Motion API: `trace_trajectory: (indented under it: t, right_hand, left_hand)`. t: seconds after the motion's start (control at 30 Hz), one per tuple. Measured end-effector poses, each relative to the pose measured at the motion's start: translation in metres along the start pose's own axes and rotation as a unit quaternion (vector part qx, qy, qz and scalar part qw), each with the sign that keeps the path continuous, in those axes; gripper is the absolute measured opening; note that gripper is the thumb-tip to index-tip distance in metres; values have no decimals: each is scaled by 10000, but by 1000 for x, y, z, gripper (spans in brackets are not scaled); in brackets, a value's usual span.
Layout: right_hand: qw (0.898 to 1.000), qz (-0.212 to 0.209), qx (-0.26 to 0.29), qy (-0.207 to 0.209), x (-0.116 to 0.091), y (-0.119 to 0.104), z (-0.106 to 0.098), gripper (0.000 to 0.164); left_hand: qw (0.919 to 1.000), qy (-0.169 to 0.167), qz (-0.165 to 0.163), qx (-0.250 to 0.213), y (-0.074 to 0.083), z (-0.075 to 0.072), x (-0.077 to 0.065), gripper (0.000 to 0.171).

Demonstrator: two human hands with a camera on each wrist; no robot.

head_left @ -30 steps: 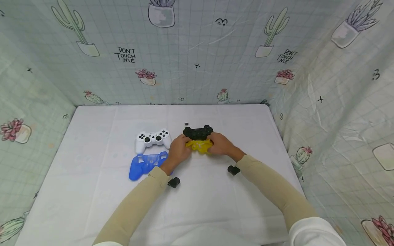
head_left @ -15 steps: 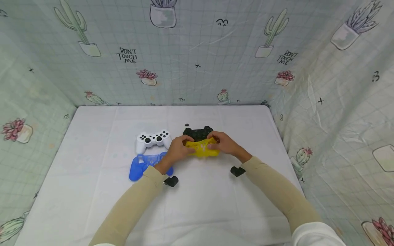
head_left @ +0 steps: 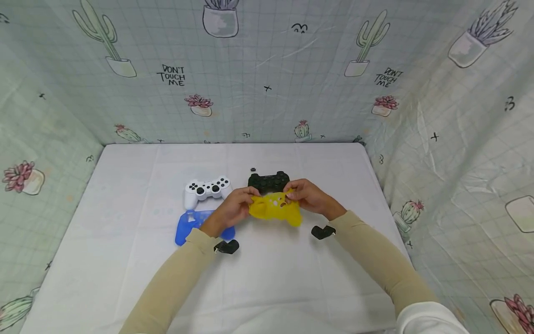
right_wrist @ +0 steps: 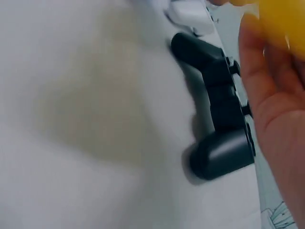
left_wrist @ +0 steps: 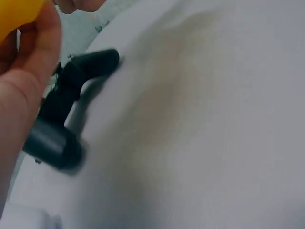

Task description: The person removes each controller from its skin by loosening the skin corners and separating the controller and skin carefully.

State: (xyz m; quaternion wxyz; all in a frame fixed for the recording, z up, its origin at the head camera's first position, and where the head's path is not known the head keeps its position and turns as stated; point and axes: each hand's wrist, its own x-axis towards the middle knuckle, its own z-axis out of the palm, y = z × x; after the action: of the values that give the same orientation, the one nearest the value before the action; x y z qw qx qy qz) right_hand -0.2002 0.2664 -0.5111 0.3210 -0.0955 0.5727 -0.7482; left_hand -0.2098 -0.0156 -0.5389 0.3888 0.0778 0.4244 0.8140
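Between both hands a soft yellow silicone controller cover (head_left: 271, 208) is held up off the table, its button holes showing. The left hand (head_left: 234, 207) pinches its left edge between thumb and fingers. At the opposite edge, the right hand (head_left: 309, 197) grips the cover the same way. Just behind the cover lies a black game controller (head_left: 269, 181), partly hidden by it. The wrist views show that controller (left_wrist: 62, 90) resting on the table below the hands, and a bit of the yellow cover (right_wrist: 286, 24) at the right hand's fingers.
A white game controller (head_left: 202, 189) lies to the left. In front of it is a blue silicone cover (head_left: 187, 226), partly under the left forearm. A tiny dark piece (head_left: 252, 170) sits behind the black controller. Patterned cloth walls (head_left: 267, 111) stand around the white table (head_left: 267, 287).
The yellow cover has come toward the person, from over the front of the black controller, and is spread wider. Both hands have moved slightly apart with it.
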Motion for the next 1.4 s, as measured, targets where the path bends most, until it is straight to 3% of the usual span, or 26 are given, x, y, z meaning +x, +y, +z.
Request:
trace_trajectory:
  t: [0.1, 0.23, 0.3, 0.4, 0.47, 0.53, 0.67, 0.77, 0.83, 0.97, 1.1, 1.17, 1.33, 1.4]
  right_hand:
    - [9972, -199, 618, -360, 0, 0, 4, 49]
    - [9948, -242, 895, -413, 2, -1, 11, 44]
    - [9959, -258, 847, -205, 2, -3, 14, 37]
    - [9969, -237, 607, 448, 2, -8, 18, 28]
    - [9943, -224, 413, 961, 2, -10, 19, 23]
    - [9916, -205, 244, 1254, 2, -11, 20, 23]
    - [9919, -387, 2, 1208, 0, -11, 24, 25]
    - [9910, -506, -152, 1227, 1, -10, 25, 20]
    - [9886, -466, -203, 1417, 1, -9, 24, 14]
    - [9819, -176, -136, 1878, 0, -6, 21, 13]
    - [9808, 10, 21, 1951, -2, -4, 22, 26]
    - [9823, 53, 69, 1871, -3, -5, 22, 29]
    - [9879, 266, 153, 1519, -6, -5, 23, 29]
    - [9887, 348, 146, 1451, -8, -4, 23, 28]
  left_hand:
    - [9986, -188, -39, -502, 2, 8, -1, 39]
    - [9953, -408, -205, -858, 6, 17, -2, 34]
    - [9951, -333, -115, -925, 7, 19, -3, 30]
    - [9957, 119, 266, -876, 5, 19, -5, 25]
    - [9950, 611, 503, -603, 3, 20, -4, 19]
    - [9933, 1015, 537, -103, 2, 23, -3, 14]
    - [9860, 1338, 275, 952, 1, 29, 0, 21]
    - [9852, 1278, 83, 1141, 2, 30, -1, 20]
    - [9887, 1120, -3, 996, 4, 30, -2, 18]
    - [9989, 303, -163, 308, 7, 29, -6, 27]
    - [9981, -374, -352, -335, 11, 28, -9, 36]
    - [9980, -435, -348, -303, 12, 29, -10, 38]
    - [9992, -216, -318, 110, 11, 28, -9, 32]
    - [9993, -180, -310, -75, 10, 27, -9, 34]
